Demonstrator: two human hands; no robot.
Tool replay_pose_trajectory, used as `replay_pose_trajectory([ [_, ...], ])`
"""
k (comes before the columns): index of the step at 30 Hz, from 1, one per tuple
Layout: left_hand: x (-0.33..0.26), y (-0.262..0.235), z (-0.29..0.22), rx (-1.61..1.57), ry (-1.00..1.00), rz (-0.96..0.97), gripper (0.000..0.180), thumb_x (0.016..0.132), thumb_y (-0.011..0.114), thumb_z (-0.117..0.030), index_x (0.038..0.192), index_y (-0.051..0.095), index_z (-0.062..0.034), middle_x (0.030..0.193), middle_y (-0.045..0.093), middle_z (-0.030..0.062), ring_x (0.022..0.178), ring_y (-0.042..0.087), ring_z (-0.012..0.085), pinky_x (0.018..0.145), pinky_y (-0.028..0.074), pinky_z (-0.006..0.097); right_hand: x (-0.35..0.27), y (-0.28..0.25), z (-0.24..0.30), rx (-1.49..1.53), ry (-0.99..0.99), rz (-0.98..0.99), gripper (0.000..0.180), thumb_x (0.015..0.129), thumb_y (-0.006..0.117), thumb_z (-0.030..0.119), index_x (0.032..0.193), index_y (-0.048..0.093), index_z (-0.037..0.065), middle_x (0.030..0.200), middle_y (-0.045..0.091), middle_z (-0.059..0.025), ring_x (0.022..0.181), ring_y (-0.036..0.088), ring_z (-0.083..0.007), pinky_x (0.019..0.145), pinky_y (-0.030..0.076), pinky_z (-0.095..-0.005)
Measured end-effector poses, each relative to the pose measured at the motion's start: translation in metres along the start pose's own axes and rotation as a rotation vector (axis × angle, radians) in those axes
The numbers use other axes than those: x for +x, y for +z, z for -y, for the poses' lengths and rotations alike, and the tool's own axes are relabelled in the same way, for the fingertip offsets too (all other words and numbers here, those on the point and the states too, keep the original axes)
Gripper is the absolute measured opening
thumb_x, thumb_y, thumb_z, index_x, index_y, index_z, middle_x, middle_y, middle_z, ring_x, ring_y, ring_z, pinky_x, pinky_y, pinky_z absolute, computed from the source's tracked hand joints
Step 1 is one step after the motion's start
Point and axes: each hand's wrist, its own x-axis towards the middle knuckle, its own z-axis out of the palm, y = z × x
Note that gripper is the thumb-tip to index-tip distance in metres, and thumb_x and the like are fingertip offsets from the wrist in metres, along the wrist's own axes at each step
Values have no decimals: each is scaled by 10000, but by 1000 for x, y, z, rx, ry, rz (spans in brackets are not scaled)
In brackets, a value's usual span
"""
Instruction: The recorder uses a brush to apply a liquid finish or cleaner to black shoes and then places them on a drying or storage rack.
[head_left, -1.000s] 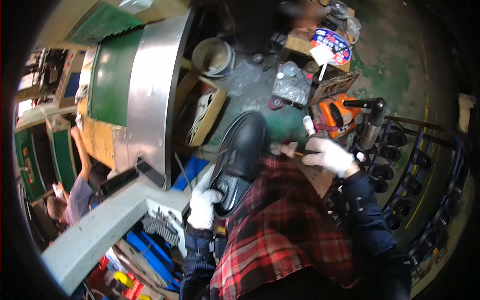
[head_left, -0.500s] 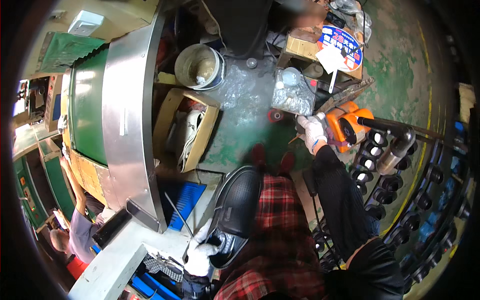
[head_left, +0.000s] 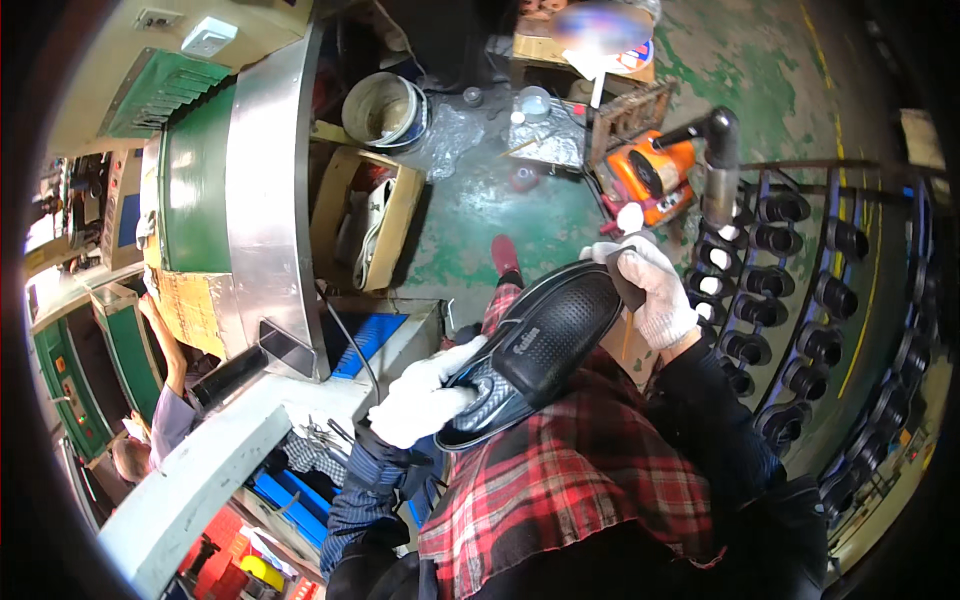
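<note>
A black slip-on shoe [head_left: 520, 340] with a dotted texture and a smooth raised panel is held across my lap, its toe pointing up and right. My left hand [head_left: 425, 395], in a white glove, grips the heel end at the shoe's opening. My right hand [head_left: 648, 290], also gloved in white, is closed at the toe. From its fingers hangs a dark brown flat piece [head_left: 627, 283] against the toe; its kind is unclear. Just below shows a thin tan stick [head_left: 627, 335]; whether the hand holds it is hidden. A red plaid apron [head_left: 560, 470] lies beneath.
An orange machine [head_left: 648, 180] stands beyond my right hand. Racks of black shoes [head_left: 770, 260] fill the right side. Ahead are a bucket [head_left: 425, 118], an open carton [head_left: 400, 215] and a plastic-covered tray [head_left: 550, 140]. A metal-edged conveyor [head_left: 262, 200] runs left, near another person [head_left: 168, 425].
My right hand has come back from beside the orange machine to the shoe's toe. The shoe and my left hand have moved up and right, with the shoe tilted further over.
</note>
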Motion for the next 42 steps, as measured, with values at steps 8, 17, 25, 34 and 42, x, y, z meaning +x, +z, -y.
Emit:
replay_pose_trajectory([
  [8,-1,174,54,1016,1008,-296,249,723,788,-124,947,729,-34,940,663,129,873,658,290,779,527,388,-135,-130,-29,381,-115,-132,218,918,603,81,1080,585,-63,1103,655,-198,1066,639,-295,990,499,-400],
  [17,-30,284,66,1424,558,-75,395,836,683,-276,1168,657,-64,903,686,141,783,676,300,704,541,385,-222,-170,-12,488,-173,-100,175,915,622,103,1024,602,-32,1073,659,-149,1055,640,-268,971,507,-349],
  [25,3,293,95,685,293,290,520,938,562,-87,1447,469,-44,1427,541,93,1320,456,205,1145,296,342,-256,-165,2,-278,-407,-277,140,878,677,98,980,646,7,944,635,-48,877,602,-129,809,498,-262],
  [34,-8,295,97,860,432,210,462,948,575,-239,1386,533,-98,1362,563,187,1288,510,335,1110,368,398,-281,-85,27,-1076,-591,104,162,853,695,255,917,691,106,833,642,-38,724,654,-267,635,511,-402],
  [42,-15,283,110,907,345,205,403,946,568,-164,1329,562,-37,1283,617,168,1176,577,308,1033,421,396,-284,-89,20,-1341,-578,323,200,855,666,304,874,671,105,740,618,-132,674,644,-332,611,509,-417],
])
